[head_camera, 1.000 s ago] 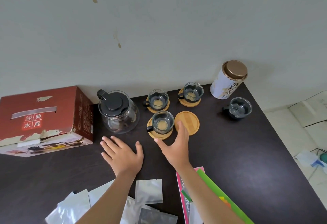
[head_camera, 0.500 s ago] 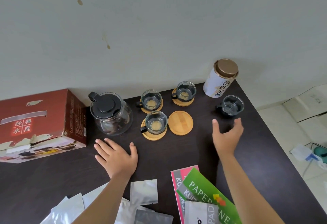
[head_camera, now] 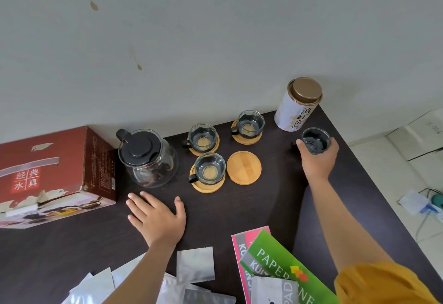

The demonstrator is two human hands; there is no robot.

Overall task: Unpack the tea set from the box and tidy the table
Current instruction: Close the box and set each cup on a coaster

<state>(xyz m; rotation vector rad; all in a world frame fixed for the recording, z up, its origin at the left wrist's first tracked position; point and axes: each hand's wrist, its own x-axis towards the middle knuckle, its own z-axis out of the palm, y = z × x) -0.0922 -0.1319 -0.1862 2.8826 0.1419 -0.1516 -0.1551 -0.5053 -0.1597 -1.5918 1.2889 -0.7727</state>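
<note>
Three glass cups sit on bamboo coasters around the one bare coaster [head_camera: 244,167]; the fourth cup [head_camera: 314,140] stands right of it, beside the tea tin [head_camera: 298,105]. Right hand [head_camera: 317,159] fingers curl round that cup, presumably to seat it there. Left hand [head_camera: 157,217] lies flat, fingers spread, on the table [head_camera: 239,207], likely bracing.

A glass teapot [head_camera: 148,158] with black lid stands upright beside the red box [head_camera: 51,174]. Right of it, three glass cups [head_camera: 210,169] sit on bamboo coasters; one coaster [head_camera: 244,167] lies bare.
</note>
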